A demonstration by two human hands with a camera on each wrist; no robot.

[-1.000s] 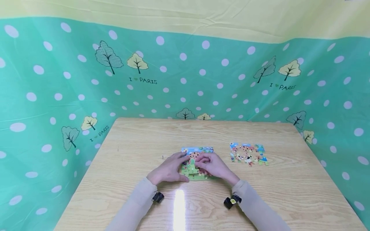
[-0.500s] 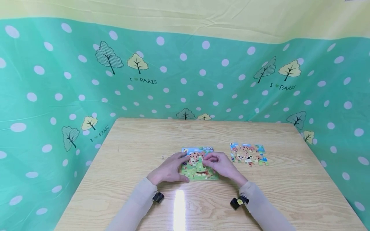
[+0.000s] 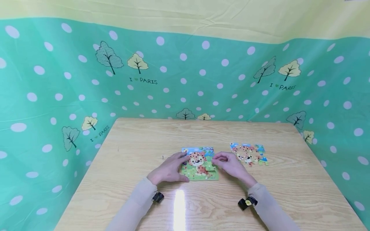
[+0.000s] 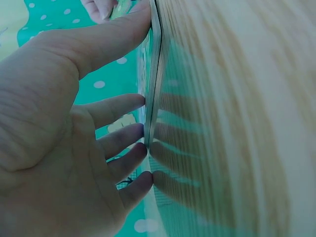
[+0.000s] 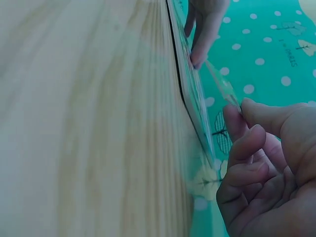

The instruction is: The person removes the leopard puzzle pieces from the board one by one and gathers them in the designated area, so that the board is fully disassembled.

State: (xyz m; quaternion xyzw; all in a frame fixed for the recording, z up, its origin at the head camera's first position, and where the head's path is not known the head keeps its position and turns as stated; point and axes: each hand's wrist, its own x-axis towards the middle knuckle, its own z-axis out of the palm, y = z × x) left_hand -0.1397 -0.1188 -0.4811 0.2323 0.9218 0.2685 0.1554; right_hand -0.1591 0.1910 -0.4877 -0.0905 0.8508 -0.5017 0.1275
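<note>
A puzzle board with a spotted leopard cub on green grass lies flat on the table. My left hand rests at its left side, fingers spread and straight, fingertips and thumb touching the board; the left wrist view shows this hand along the board's edge. Over the board's right part, my right hand pinches a green puzzle piece between thumb and index finger. Seen from the right wrist, the puzzle piece is tilted and raised above the board, while the other fingers curl inward.
To the right of the board, several joined puzzle pieces form part of a similar leopard picture with an uneven lower edge. The wooden table is bordered by a green dotted curtain at the back and sides.
My right hand has moved to the right across the board, carrying the green puzzle piece from the cub's body to the board's right side. My left hand has stayed in place.
</note>
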